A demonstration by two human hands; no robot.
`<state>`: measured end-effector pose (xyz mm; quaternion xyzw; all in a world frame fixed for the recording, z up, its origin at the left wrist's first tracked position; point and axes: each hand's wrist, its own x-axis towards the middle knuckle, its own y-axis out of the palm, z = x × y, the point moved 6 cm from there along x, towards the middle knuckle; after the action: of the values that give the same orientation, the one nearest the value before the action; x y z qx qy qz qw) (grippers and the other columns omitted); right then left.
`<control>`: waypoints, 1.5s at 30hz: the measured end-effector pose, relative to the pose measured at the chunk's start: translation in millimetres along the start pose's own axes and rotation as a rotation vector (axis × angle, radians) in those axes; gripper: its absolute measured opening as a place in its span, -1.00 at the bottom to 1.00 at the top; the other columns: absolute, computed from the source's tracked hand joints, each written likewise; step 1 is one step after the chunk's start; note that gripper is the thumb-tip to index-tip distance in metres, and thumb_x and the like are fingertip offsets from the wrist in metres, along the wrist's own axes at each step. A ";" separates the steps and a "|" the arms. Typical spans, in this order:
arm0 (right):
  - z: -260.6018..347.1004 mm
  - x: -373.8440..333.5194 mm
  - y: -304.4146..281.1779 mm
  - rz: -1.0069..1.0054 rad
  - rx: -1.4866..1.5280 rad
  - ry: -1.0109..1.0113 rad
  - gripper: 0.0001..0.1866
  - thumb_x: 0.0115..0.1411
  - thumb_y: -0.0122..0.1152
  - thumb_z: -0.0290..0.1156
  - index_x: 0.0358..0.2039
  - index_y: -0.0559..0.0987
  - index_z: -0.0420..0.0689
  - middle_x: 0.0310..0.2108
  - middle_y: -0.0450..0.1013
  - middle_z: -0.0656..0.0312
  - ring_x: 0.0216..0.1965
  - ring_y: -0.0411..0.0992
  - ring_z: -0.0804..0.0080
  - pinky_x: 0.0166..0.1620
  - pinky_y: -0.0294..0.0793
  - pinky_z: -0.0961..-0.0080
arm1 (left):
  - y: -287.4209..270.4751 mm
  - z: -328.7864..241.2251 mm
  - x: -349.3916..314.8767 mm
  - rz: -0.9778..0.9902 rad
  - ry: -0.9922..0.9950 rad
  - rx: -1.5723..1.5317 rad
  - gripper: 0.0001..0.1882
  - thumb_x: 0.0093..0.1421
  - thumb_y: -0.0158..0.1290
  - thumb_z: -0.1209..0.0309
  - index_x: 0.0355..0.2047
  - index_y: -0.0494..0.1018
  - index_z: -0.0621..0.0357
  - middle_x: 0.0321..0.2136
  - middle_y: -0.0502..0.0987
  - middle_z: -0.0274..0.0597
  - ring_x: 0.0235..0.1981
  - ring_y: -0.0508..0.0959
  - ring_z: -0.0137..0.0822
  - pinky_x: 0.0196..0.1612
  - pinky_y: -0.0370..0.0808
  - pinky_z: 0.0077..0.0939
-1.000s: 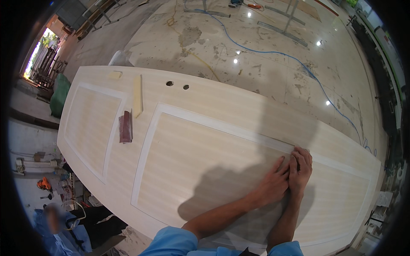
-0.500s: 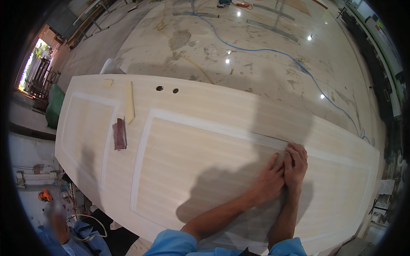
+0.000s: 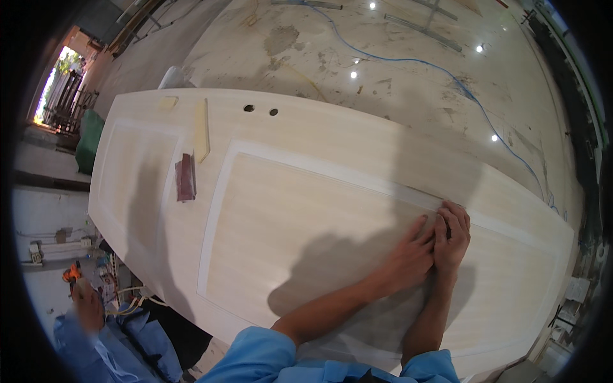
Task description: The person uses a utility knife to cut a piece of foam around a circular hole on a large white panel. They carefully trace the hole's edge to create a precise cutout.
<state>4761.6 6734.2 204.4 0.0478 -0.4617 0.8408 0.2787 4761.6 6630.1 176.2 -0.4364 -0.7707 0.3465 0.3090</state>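
A large pale door panel (image 3: 306, 223) with recessed rectangular frames lies flat before me. My left hand (image 3: 416, 254) rests on it with fingers stretched forward and apart, its inner side touching my right hand. My right hand (image 3: 453, 233) has its fingers bent and pressed down at the moulding's far edge (image 3: 377, 182). Whatever is under those fingers, if anything, is hidden. To the left on the panel lie a folded dark-red sandpaper piece (image 3: 185, 179), a long yellowish strip (image 3: 202, 131) and a small yellowish piece (image 3: 168, 103). Two round holes (image 3: 261, 110) pierce the far edge.
Another person (image 3: 89, 306) in blue is at the lower left, a hand close to an orange tool (image 3: 71, 272). Beyond the panel, a blue hose (image 3: 408, 60) crosses the stained floor. Metal stand legs (image 3: 424, 30) stand at the back. A green bag (image 3: 89, 142) sits left.
My view has tilted, so the panel sits higher in the picture. Both hands remain together at about the same spot on the moulding. At lower left, the other person has shifted.
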 end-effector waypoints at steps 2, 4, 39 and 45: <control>-0.3 0.3 1.4 0.010 0.001 0.000 -0.86 0.22 0.22 -0.54 -0.23 0.66 -0.27 -0.01 0.59 0.06 0.12 0.46 0.01 0.23 0.39 0.16 | -0.2 0.9 -0.5 -0.033 0.003 0.014 -0.52 0.08 0.14 0.26 -0.01 0.59 0.22 0.10 0.54 -0.03 0.38 0.26 -0.04 0.52 -0.17 0.19; -0.7 0.0 2.5 0.026 0.008 -0.017 -0.86 0.23 0.21 -0.54 -0.22 0.66 -0.28 0.00 0.59 0.06 0.12 0.46 0.01 0.23 0.39 0.16 | -1.7 -1.1 -1.6 -0.100 0.027 0.035 -0.54 0.06 0.15 0.25 -0.04 0.61 0.21 0.08 0.55 -0.04 0.38 0.26 -0.03 0.51 -0.17 0.22; 24.2 -89.6 7.5 0.048 -0.382 -0.026 -0.47 0.44 0.03 -0.17 0.26 0.44 -0.27 0.35 0.31 -0.04 0.41 0.18 0.08 0.44 0.06 0.11 | -36.4 -29.6 -306.9 -0.139 -0.231 0.207 -0.44 0.31 0.07 0.15 0.28 0.37 0.02 0.38 0.28 -0.21 0.47 0.14 -0.24 0.50 -0.01 0.01; 96.6 -196.9 11.1 0.127 -0.240 0.073 -0.44 0.40 0.12 -0.19 0.27 0.43 -0.29 0.35 0.30 -0.05 0.40 0.18 0.06 0.45 0.02 0.12 | -121.5 -24.6 -436.6 -0.308 -0.443 0.321 -0.51 0.33 0.08 0.20 0.23 0.43 0.04 0.33 0.35 -0.21 0.39 0.27 -0.23 0.47 0.11 -0.13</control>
<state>4904.1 6568.4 184.5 -0.0459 -0.5504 0.7967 0.2452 4912.0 6203.4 211.9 -0.1739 -0.8119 0.4995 0.2471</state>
